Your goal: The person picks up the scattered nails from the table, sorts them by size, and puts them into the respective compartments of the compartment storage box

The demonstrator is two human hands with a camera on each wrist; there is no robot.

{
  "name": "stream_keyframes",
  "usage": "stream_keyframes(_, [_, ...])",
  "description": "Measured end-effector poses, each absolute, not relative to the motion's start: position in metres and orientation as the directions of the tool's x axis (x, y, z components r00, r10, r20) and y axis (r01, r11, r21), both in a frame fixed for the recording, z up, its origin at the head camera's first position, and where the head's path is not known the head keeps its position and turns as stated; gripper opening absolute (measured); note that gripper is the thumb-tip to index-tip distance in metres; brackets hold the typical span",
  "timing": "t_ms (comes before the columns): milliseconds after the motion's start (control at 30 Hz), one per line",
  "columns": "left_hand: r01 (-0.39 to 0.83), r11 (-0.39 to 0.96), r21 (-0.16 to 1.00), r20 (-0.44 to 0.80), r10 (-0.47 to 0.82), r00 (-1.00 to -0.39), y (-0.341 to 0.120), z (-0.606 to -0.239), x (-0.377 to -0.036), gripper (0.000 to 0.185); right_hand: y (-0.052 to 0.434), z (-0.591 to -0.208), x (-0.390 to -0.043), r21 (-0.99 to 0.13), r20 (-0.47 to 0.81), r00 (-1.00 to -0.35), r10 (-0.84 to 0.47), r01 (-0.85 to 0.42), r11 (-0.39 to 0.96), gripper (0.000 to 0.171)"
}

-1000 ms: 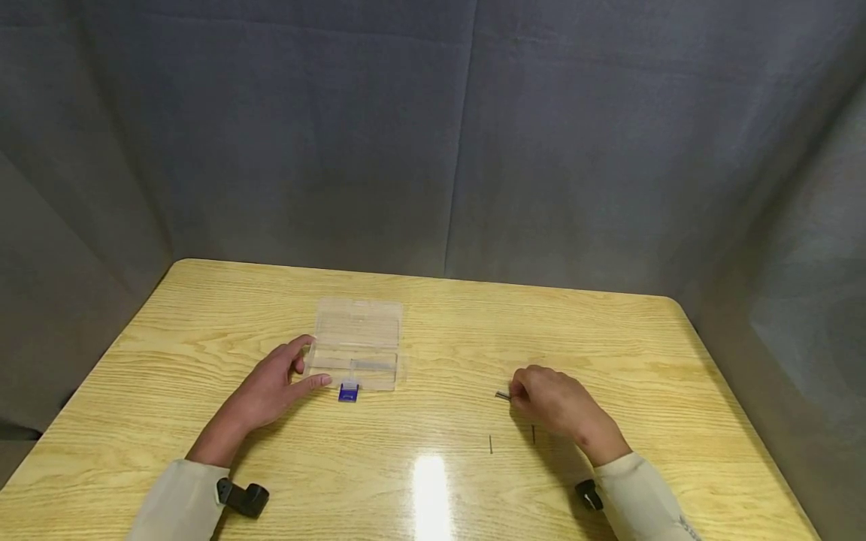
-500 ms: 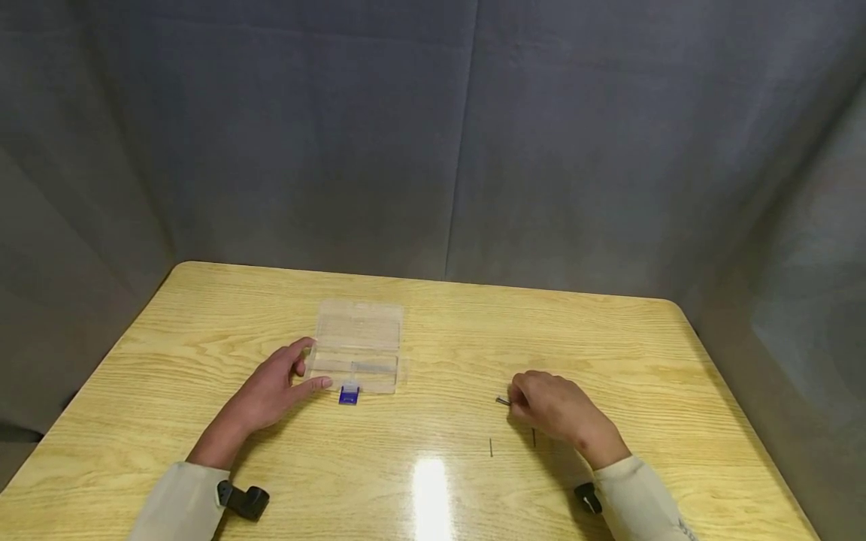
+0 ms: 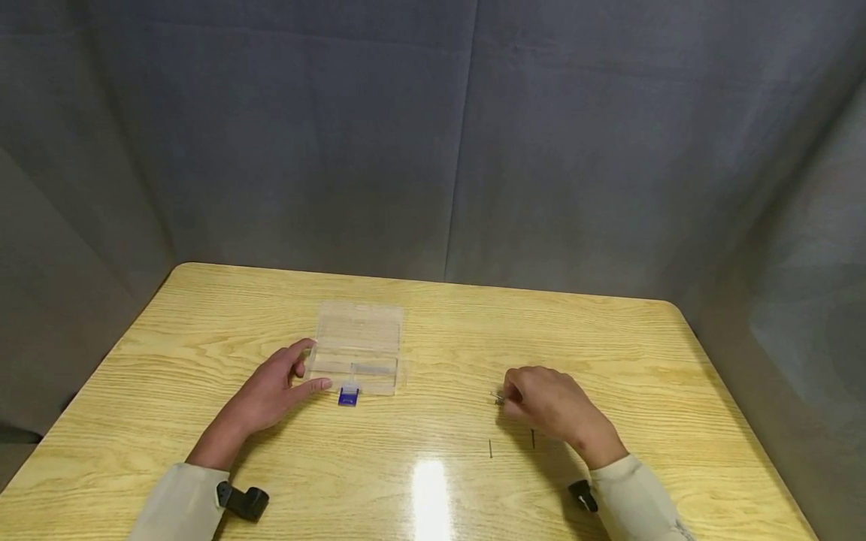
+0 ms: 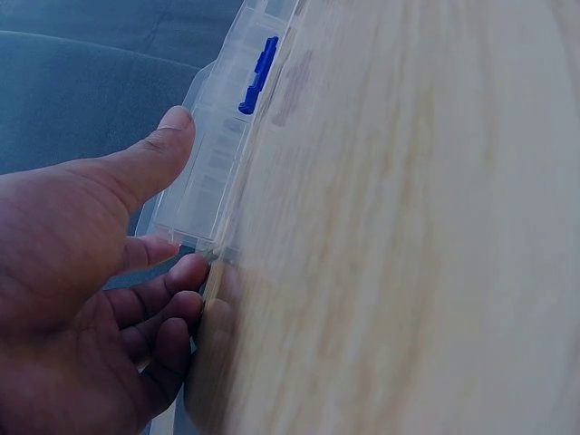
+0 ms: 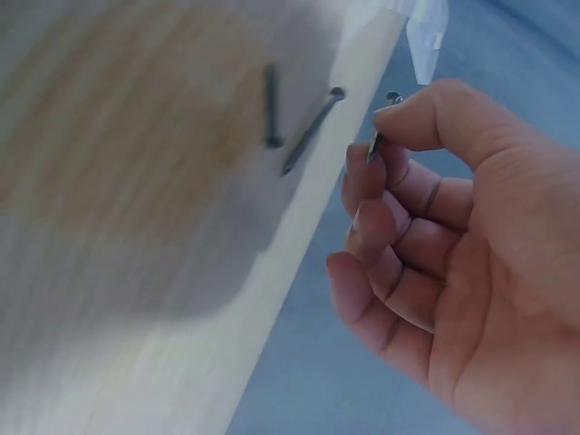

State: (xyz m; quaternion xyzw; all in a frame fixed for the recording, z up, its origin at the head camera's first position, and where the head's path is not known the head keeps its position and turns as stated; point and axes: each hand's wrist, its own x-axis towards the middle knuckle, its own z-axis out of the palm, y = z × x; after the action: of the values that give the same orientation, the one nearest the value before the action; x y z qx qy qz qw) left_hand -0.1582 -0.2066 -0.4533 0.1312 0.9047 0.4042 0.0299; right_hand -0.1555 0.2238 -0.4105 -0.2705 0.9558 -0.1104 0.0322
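A clear plastic box (image 3: 357,368) lies with its lid raised on the wooden table, its blue latch (image 3: 348,396) facing front. My left hand (image 3: 271,392) holds the box at its left end, with the thumb on the front part and the index finger at the side. Over the table to the right, my right hand (image 3: 551,407) pinches a nail (image 5: 375,145) between thumb and index finger, its other fingers curled. In the head view the held piece is small and blurred. Two dark nails lie below that hand, one left nail (image 3: 490,448) and one right nail (image 3: 533,439).
The wooden table (image 3: 379,481) has rounded far corners, and grey curtains (image 3: 433,135) hang behind it and along both sides. Light glares off the table's front middle. Both wrists wear a black camera mount, the left mount (image 3: 243,501) being plainest.
My right hand has shifted slightly left, and the nail in its fingertips has turned a little. The left hand and the box stay where they were.
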Motion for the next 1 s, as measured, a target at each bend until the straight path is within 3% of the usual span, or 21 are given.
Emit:
stream_keyframes(400, [0.212, 0.636, 0.742, 0.054, 0.258, -0.965, -0.207, -0.453, -0.157, 0.070, 0.196, -0.401, -0.162, -0.356, 0.067, -0.780, -0.623, -0.601, 0.715, 0.016])
stream_keyframes(1000, [0.220, 0.654, 0.724, 0.066, 0.252, -0.965, -0.207, -0.456, -0.159, 0.068, 0.144, -0.394, -0.175, -0.367, 0.112, -0.726, -0.679, -0.665, 0.650, 0.018])
